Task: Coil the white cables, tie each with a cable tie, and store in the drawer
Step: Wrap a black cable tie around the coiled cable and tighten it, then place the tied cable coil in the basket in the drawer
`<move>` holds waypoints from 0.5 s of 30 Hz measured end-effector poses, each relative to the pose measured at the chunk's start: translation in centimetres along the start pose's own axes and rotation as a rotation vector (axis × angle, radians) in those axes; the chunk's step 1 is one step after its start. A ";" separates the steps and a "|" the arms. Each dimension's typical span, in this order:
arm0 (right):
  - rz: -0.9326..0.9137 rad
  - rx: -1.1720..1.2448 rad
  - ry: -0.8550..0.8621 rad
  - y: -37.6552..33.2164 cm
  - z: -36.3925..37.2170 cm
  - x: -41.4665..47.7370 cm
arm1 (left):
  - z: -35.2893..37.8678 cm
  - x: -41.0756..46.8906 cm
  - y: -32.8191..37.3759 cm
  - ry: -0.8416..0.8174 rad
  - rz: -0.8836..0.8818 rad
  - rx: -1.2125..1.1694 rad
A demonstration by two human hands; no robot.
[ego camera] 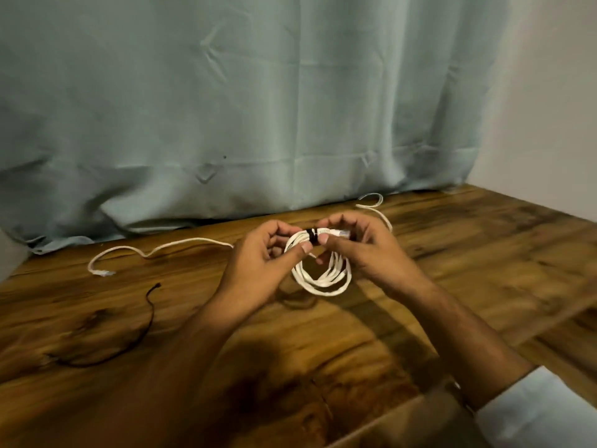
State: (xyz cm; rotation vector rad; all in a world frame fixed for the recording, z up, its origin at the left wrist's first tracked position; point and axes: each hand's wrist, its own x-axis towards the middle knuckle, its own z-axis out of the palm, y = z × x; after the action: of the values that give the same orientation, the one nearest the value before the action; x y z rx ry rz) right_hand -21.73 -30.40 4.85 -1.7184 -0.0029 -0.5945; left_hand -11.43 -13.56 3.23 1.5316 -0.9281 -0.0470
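**Fastening the tie on a coil**

The coiled cable (323, 274) is held just above the counter (468, 253). The left hand (261, 258) and right hand (366, 250) have fingers clamped on its top, either side of the black cable tie (311, 236). Risk: a slackened pinch would let the loops spring apart before the tie holds. A loose white cable (155, 252) trails left of the coil.

Place: was likely a home room.
Surface: knotty wood-grain table (484, 253), dim warm light.
Backdrop: creased pale-green curtain (226, 108) hung down onto the tabletop.
Side: plain white wall (549, 92) stood at right.
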 end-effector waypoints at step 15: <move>0.280 -0.465 0.395 -5.9 -20.9 -21.3 | 25.4 -4.6 6.8 -0.552 -0.019 -0.110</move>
State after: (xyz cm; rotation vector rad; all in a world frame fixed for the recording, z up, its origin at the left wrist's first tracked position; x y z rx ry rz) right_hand -50.08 -41.46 4.33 -1.9680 0.6924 -0.7530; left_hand -31.58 -30.98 1.29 1.4477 -1.3180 -0.5486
